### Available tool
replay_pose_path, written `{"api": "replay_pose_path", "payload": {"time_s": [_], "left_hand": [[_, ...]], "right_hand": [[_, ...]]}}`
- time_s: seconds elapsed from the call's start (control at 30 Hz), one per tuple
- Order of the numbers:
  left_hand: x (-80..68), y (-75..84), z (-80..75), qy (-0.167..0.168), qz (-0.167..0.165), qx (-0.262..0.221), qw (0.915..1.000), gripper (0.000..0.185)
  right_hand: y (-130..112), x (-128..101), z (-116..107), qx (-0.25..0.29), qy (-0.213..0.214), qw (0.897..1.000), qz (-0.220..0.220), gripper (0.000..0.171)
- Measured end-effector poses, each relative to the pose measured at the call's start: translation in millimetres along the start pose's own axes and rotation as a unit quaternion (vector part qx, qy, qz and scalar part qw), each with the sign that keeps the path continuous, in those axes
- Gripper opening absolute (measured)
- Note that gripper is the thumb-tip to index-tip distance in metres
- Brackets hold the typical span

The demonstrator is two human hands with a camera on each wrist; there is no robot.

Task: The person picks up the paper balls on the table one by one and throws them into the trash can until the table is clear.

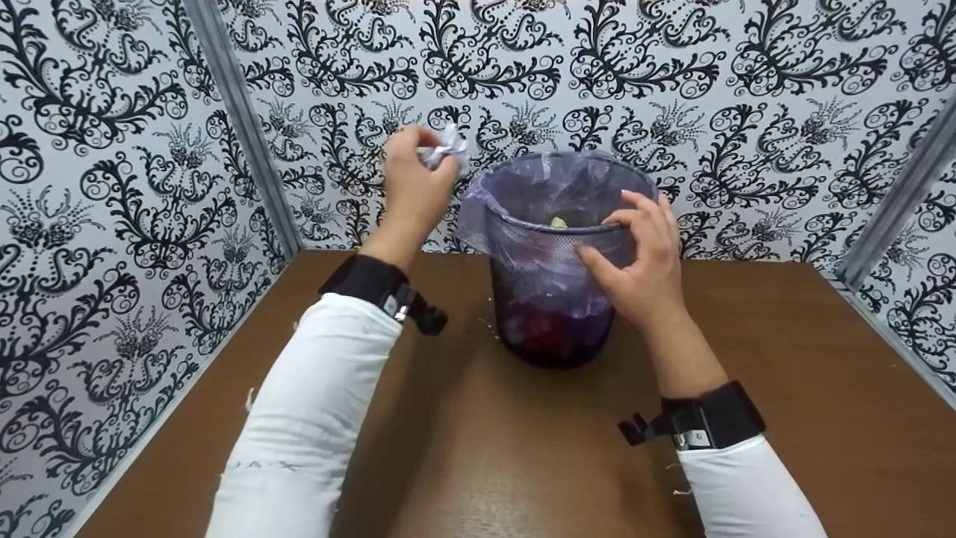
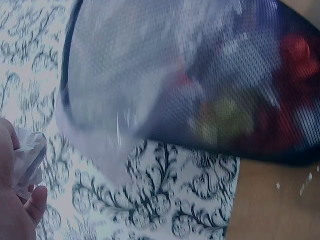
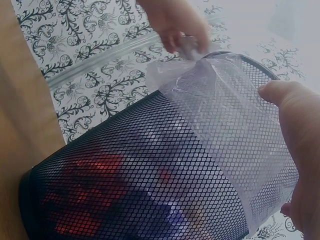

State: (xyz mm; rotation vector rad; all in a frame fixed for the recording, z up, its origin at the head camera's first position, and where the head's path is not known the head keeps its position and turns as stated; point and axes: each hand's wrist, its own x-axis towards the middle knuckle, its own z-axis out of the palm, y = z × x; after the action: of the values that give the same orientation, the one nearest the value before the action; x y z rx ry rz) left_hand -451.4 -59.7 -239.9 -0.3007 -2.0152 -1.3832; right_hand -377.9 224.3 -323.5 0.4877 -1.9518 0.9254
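A black mesh waste bin [image 1: 553,299] lined with a translucent plastic bag [image 1: 523,194] stands on the brown table [image 1: 478,448]; red and green rubbish shows through its mesh. My left hand [image 1: 414,183] is raised just left of the rim and grips a crumpled white paper ball [image 1: 444,149], whose white paper [image 2: 27,160] also shows in the left wrist view. My right hand [image 1: 642,254] holds the bin's near right rim, fingers curled over the edge, thumb on the mesh outside. The right wrist view shows the bin [image 3: 150,175], the liner [image 3: 225,110] and my left hand [image 3: 175,22] above the rim.
Black-and-white patterned walls [image 1: 112,187] enclose the table on the left, back and right. Small white scraps [image 2: 305,182] lie on the table by the bin's base. Black wrist straps [image 1: 373,288] sit on both white sleeves.
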Motion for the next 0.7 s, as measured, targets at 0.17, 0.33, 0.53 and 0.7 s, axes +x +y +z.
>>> {"api": "replay_pose_path", "payload": {"time_s": [0.17,0.33,0.53,0.7], "left_hand": [[-3.5,25.2,24.9,-0.022,0.009,-0.007,0.9997,0.018],[-10.4,50.2,49.9,-0.06,0.016,0.015,0.9979,0.017],[-17.6,65.2,72.0,-0.128,0.015,0.078,0.9886,0.02],[-18.6,70.2,80.6,-0.16,0.027,0.13,0.9782,0.023]], "right_hand": [[1,-1,0,-0.003,-0.006,1.0,0.005,0.04],[1,0,-1,-0.005,-0.004,1.0,-0.003,0.041],[1,0,0,-0.005,0.0,1.0,-0.016,0.041],[1,2,1,0.008,0.013,0.999,-0.03,0.039]]}}
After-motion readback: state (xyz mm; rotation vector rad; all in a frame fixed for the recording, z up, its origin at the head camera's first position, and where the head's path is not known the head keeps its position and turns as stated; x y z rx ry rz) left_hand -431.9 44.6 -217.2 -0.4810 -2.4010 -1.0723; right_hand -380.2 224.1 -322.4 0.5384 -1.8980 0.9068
